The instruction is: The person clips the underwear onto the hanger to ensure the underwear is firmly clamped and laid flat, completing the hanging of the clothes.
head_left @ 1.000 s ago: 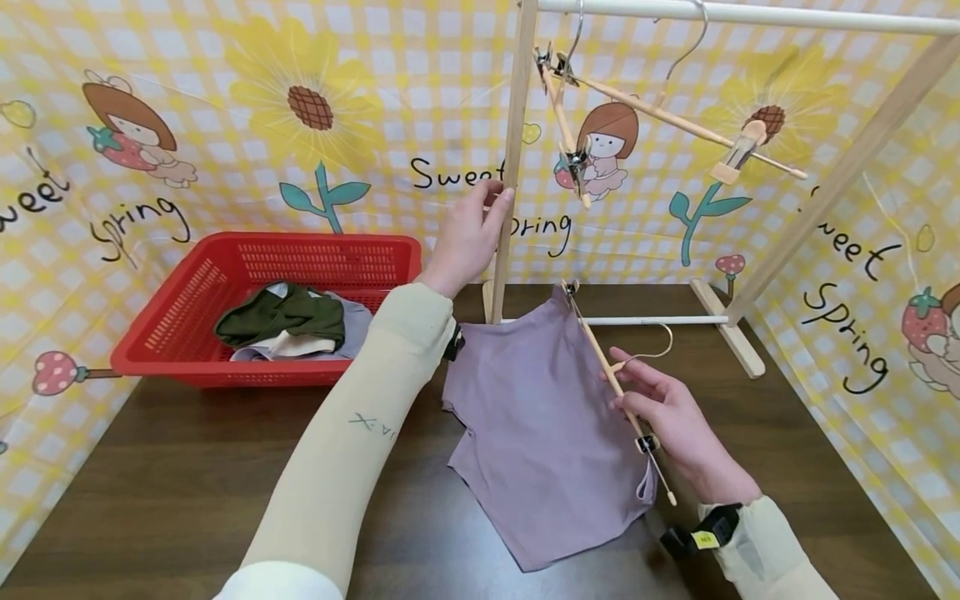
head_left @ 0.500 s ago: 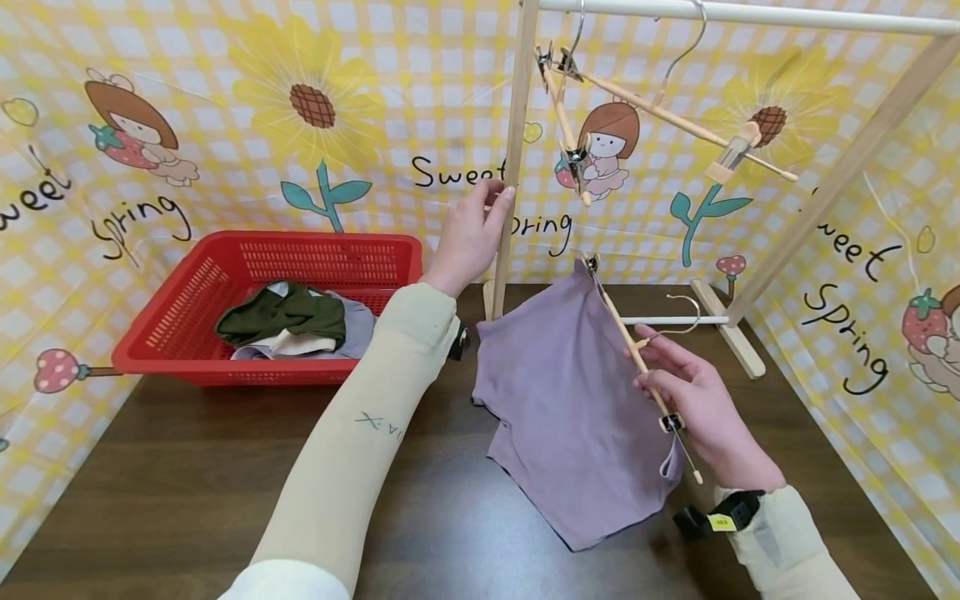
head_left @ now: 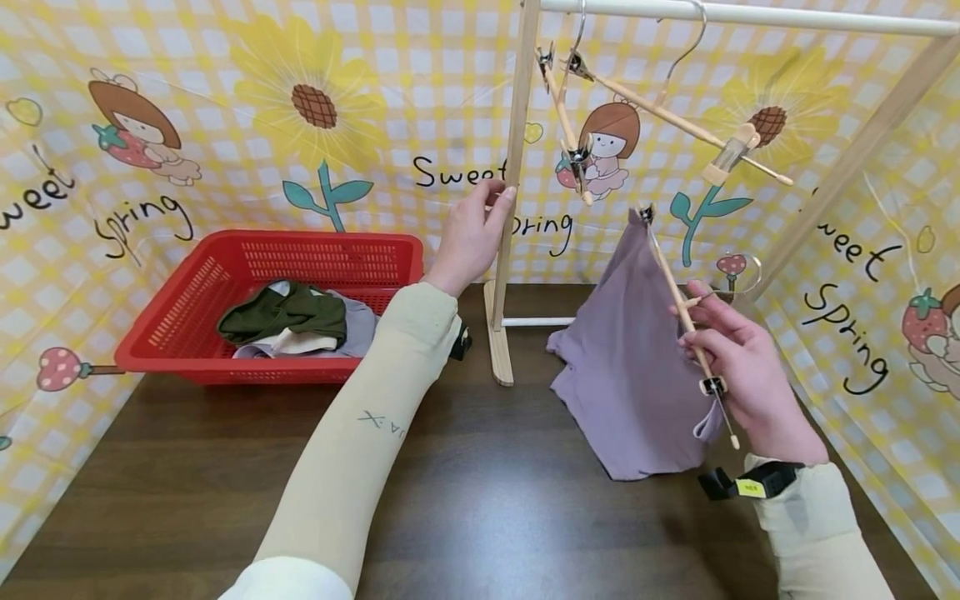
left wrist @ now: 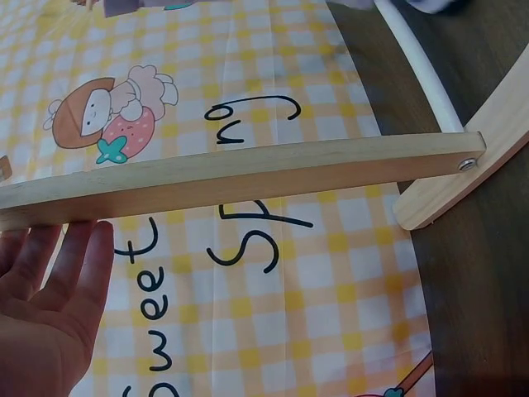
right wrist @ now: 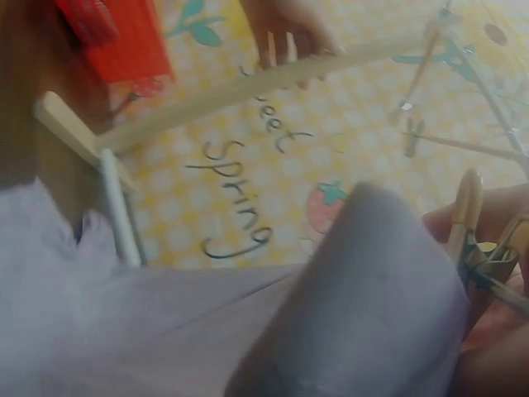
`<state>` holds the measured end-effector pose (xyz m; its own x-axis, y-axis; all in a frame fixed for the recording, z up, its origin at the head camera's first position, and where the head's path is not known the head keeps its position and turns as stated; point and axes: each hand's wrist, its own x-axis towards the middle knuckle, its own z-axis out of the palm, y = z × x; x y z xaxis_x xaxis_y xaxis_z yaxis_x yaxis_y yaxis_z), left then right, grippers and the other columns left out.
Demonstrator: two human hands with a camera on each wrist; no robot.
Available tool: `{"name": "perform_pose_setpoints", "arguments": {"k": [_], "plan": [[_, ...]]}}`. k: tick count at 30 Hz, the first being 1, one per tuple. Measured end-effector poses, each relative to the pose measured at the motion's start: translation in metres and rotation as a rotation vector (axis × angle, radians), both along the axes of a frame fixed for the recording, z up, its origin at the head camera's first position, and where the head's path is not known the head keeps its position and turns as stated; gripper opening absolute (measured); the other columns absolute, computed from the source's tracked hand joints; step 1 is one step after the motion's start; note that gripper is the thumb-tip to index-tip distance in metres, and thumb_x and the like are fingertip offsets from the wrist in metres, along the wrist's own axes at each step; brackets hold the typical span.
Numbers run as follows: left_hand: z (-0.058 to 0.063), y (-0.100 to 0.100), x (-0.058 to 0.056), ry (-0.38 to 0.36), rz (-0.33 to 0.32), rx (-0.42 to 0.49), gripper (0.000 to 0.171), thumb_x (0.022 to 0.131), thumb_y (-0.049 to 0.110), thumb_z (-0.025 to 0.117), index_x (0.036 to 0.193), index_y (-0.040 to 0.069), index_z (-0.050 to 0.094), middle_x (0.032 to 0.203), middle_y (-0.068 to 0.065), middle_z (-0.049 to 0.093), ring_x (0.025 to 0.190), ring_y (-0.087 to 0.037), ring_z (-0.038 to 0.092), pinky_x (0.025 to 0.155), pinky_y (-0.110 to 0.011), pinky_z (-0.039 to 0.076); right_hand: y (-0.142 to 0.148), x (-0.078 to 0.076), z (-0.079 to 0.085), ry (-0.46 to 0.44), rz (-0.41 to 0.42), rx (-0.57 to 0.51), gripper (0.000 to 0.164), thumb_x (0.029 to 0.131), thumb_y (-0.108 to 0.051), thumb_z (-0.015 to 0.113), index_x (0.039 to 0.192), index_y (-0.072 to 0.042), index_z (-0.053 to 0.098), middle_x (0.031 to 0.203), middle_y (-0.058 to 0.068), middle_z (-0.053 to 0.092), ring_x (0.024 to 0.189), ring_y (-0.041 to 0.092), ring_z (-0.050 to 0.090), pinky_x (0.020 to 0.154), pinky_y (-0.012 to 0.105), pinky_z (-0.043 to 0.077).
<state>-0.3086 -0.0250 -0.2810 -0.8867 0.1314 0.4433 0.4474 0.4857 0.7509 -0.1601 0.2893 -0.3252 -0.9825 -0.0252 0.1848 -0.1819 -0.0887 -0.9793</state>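
Mauve garment (head_left: 637, 358) on hanger (head_left: 672, 282), farther right and higher than before

cream sleeves (head_left: 341, 467), dark handwritten marks (head_left: 371, 419), black wrist straps (head_left: 780, 479), yellow label (head_left: 750, 488), white upper sleeve (head_left: 288, 580)

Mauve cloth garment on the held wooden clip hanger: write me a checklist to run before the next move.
1. Right hand gripping the wooden clip hanger: ok.
2. Far metal clip on a corner of the mauve cloth garment: ok.
3. Near metal clip biting the cloth firmly: cannot tell.
4. Garment's lower edge clear of the brown wood-grain table: cannot tell.
5. Room on the white round rail, head view's right side: ok.
6. Left hand touching the pale wooden upright: ok.
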Motion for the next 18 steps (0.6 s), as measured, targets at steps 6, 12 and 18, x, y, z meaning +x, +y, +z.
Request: {"name": "perform_pose_setpoints", "arguments": {"k": [6,12,18], "plan": [[0.0,0.001,0.0,-0.004,-0.003,0.003,0.045,0.098,0.046,0.04,0.125,0.013,0.053,0.111,0.001,0.058,0.098,-0.01,0.053,0.08,-0.025,0.044,0.014,-0.006,0.015,0.024,-0.024,-0.085,0.047,0.089,0.011,0.053,0.134,-0.001,0.05,0.12,0.011,0.058,0.075,0.012,0.062,0.058,0.019,0.05],[0.0,0.0,0.001,-0.008,-0.005,0.011,0.044,0.098,0.046,0.04,0.125,0.014,0.053,0.11,0.001,0.058,0.096,-0.01,0.053,0.08,-0.026,0.044,0.027,-0.011,0.033,0.027,-0.026,-0.096,0.044,0.088,0.012,0.053,0.131,0.002,0.052,0.134,0.008,0.047,0.081,0.01,0.06,0.06,0.018,0.049],[0.0,0.0,0.0,-0.004,-0.004,0.007,0.045,0.098,0.047,0.039,0.126,0.014,0.053,0.109,0.001,0.058,0.094,-0.01,0.053,0.079,-0.026,0.044,0.042,-0.016,0.054,0.038,0.014,-0.145,0.049,0.087,0.014,0.053,0.133,-0.002,0.05,0.119,0.012,0.059,0.073,0.014,0.062,0.054,0.019,0.048]]}}
